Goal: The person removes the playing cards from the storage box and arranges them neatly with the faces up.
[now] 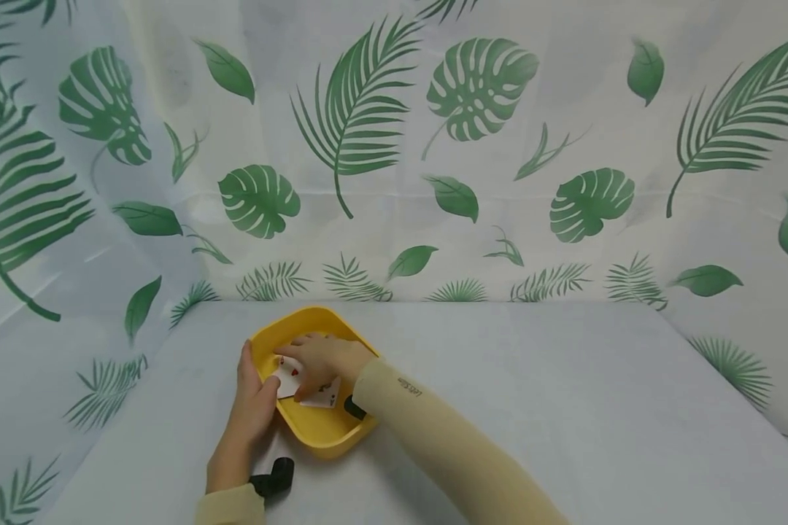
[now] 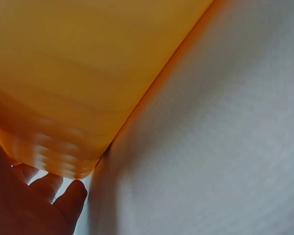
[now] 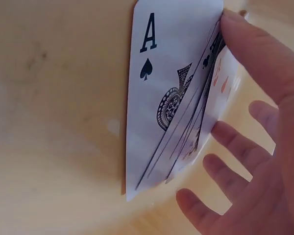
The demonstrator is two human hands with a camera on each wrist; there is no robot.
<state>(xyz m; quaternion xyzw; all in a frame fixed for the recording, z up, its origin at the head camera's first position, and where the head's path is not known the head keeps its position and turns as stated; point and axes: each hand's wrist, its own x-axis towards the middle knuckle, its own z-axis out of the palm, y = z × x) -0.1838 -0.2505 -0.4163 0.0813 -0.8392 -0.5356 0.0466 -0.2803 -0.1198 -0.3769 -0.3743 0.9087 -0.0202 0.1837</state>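
A yellow plastic tray (image 1: 328, 441) stands on the table with several playing cards inside. My left hand (image 1: 252, 401) grips its left side, thumb over the rim and fingers along the outside wall. Inside the tray, my right hand (image 1: 318, 361) holds a tilted bunch of cards between thumb and fingers. The top card (image 1: 289, 375) of this bunch shows a red heart-like mark. In the right wrist view an ace of spades (image 3: 149, 98) lies partly under the other cards, and the thumb (image 3: 264, 58) touches their upper edge.
The white table (image 1: 532, 408) runs back to a leaf-patterned curtain (image 1: 381, 146). A black wrist camera (image 1: 279, 477) sits at the left wrist, and another black device (image 1: 354, 408) shows by the right wrist, over the tray.
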